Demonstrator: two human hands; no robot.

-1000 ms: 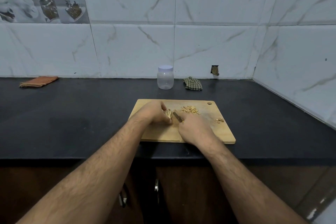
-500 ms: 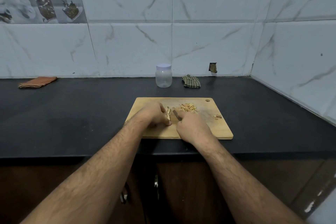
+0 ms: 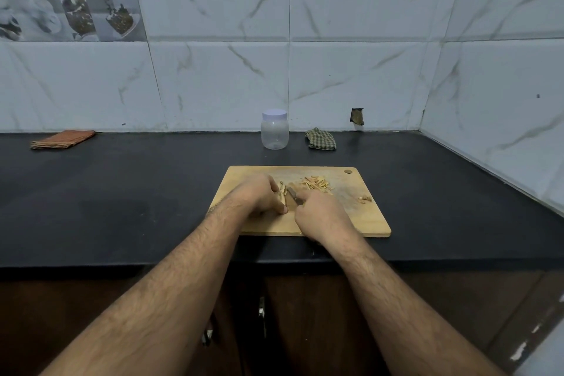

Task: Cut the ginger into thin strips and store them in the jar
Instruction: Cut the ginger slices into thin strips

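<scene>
Head view: cutting underway. Left hand (image 3: 263, 195) fingers curl over ginger (image 3: 282, 192) at frame centre on board (image 3: 363, 220); right hand (image 3: 320, 212) grips knife (image 3: 293, 194). Strips (image 3: 316, 184) piled above right hand. Jar (image 3: 274, 129) lidded, empty, upper centre of table (image 3: 122, 192); storing left.

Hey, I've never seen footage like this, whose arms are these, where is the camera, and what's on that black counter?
There is no machine here: these are a person's two bare arms, filmed by one wide-angle camera worn on the head, looking forward and down. On the black counter lies a wooden cutting board. The left hand holds a piece of ginger down on it, fingers curled. The right hand grips a knife, its blade beside the ginger. Cut strips sit in a pile farther back on the board. By the wall stand a clear jar with its lid on, a checked cloth and an orange cloth.
</scene>
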